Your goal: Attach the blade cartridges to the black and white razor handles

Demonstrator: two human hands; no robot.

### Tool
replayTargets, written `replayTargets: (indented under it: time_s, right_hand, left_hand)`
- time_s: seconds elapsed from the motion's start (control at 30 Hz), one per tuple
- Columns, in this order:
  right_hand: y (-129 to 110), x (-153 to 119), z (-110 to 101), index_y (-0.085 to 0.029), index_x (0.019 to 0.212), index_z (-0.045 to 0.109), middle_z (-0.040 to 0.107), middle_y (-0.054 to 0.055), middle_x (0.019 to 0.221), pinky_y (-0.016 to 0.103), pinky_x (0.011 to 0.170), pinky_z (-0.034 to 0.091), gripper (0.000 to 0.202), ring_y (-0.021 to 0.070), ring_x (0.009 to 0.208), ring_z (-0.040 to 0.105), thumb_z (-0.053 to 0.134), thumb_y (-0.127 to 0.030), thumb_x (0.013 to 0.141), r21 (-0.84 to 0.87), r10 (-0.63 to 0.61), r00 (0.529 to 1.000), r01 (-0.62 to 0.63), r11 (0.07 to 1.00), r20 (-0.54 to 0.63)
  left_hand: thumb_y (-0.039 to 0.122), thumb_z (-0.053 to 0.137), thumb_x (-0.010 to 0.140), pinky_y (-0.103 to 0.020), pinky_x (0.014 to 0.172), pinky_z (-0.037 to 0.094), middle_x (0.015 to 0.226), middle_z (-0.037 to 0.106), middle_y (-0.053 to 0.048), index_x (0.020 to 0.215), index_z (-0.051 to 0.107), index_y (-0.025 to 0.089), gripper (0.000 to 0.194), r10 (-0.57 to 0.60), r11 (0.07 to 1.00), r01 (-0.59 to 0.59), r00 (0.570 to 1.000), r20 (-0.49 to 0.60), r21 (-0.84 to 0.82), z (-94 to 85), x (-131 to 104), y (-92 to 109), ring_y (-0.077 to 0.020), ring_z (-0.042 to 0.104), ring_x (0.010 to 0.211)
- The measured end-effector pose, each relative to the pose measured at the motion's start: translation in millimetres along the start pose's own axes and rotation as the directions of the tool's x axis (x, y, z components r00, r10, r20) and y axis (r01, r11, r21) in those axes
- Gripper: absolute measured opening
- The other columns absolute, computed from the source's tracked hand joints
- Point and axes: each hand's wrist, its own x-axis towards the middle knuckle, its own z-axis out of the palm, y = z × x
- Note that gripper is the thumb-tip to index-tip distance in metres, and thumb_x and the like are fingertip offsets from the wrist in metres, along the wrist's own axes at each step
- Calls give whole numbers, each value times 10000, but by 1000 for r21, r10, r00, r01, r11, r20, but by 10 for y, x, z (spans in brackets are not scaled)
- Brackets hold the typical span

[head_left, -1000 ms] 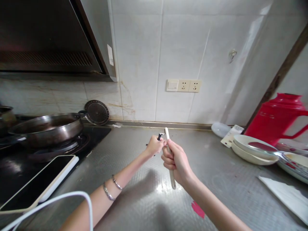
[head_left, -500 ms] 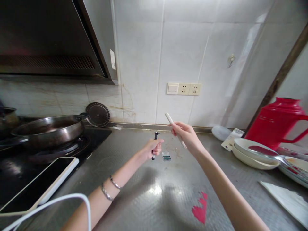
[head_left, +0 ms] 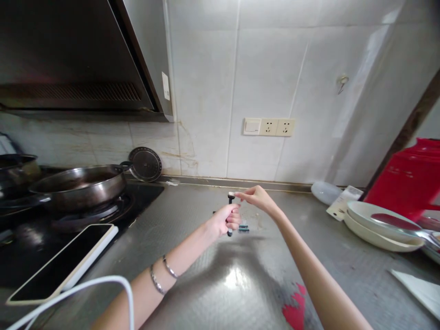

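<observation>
My left hand (head_left: 228, 219) is closed round a black razor-like tool (head_left: 229, 232), held upright with its wider head above my fist and its lower end showing below. At that head, my right hand (head_left: 257, 199) has its fingertips pinched together. A small pale piece (head_left: 231, 194) shows on top of the head, at these fingertips; I cannot tell what it is. The long white stick does not show now. Small teal strips (head_left: 244, 228) lie on the metal counter (head_left: 192, 284) just right of my left fist.
A steel pan (head_left: 80, 185) sits on the black stove at the left, with a phone (head_left: 65, 263) and a white cable (head_left: 103, 278) nearer. Pale bowls (head_left: 378, 229), a small box (head_left: 344, 203) and a red jug (head_left: 400, 183) stand right. Red scraps (head_left: 294, 311) lie in front.
My right hand has moved down and left to the head of the black tool. The white stick it held is no longer visible. The view has turned slightly left.
</observation>
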Motion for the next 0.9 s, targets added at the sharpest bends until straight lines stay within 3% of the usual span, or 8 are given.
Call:
replayTargets:
  time_s: [0.07, 0.2, 0.33, 0.5, 0.6, 0.73, 0.83, 0.9]
  right_hand:
    - [31, 27, 16, -131, 539, 654, 357, -22, 420, 224, 463, 231, 614, 92, 465, 350, 469, -706, 650, -13, 10, 998, -11, 1000, -58]
    - [63, 50, 30, -130, 557, 649, 351, -29, 431, 221, 445, 216, 610, 83, 448, 317, 455, -697, 669, 78, -61, 993, 53, 996, 106]
    - [70, 50, 32, -134, 520, 634, 352, -22, 429, 223, 457, 207, 603, 87, 460, 324, 463, -695, 665, -17, -39, 998, 38, 999, -56]
    - [68, 41, 32, -143, 556, 650, 353, -29, 436, 220, 460, 208, 597, 85, 461, 322, 457, -695, 676, 12, -83, 994, 83, 997, 67]
    - [64, 37, 37, -141, 539, 645, 359, -25, 429, 222, 469, 209, 612, 90, 470, 333, 450, -707, 669, -54, -62, 996, 59, 997, -67]
    - [42, 28, 27, -145, 559, 647, 372, -26, 435, 223, 462, 207, 606, 87, 464, 324, 447, -705, 674, 1, -101, 994, 101, 995, 29]
    - [22, 22, 11, -148, 535, 633, 372, -21, 427, 228, 465, 204, 610, 92, 468, 323, 441, -709, 674, -36, -79, 992, 76, 996, -94]
    - [21, 22, 2, -145, 549, 637, 380, -18, 432, 228, 461, 204, 617, 94, 467, 325, 431, -712, 678, -20, -88, 993, 86, 996, -79]
  left_hand:
    - [215, 366, 848, -127, 279, 25, 350, 166, 99, 479, 271, 179, 383, 5, 1000, -5, 1000, -9, -3, -10, 2, -8, -14, 126, 267]
    - [215, 399, 833, -131, 285, 20, 359, 168, 105, 495, 271, 178, 362, 5, 1000, -5, 1000, -15, 0, -19, -1, -1, -13, 128, 266]
    - [210, 393, 828, -134, 287, 15, 361, 155, 104, 489, 252, 179, 369, -4, 1000, 5, 999, -48, 20, -18, 4, 4, -13, 118, 267]
    - [206, 363, 827, -134, 284, 11, 354, 162, 99, 481, 252, 179, 365, -3, 999, 6, 999, -50, 52, -23, 20, -5, -17, 109, 270]
    - [199, 372, 817, -137, 288, 9, 356, 156, 103, 485, 251, 179, 354, 5, 998, -1, 998, -67, 67, -39, 32, -4, -17, 103, 268]
    - [210, 414, 802, -139, 297, 16, 361, 165, 107, 495, 250, 179, 350, 14, 996, -8, 998, -68, 83, -36, 20, -1, -12, 116, 266]
    - [203, 401, 804, -138, 292, 17, 352, 176, 103, 490, 263, 178, 343, 22, 995, -15, 998, -64, 101, -18, -4, -2, -13, 115, 266]
    - [198, 390, 804, -139, 286, 13, 343, 173, 100, 483, 265, 180, 344, 32, 994, -25, 997, -69, 110, -11, -14, -2, -16, 107, 267]
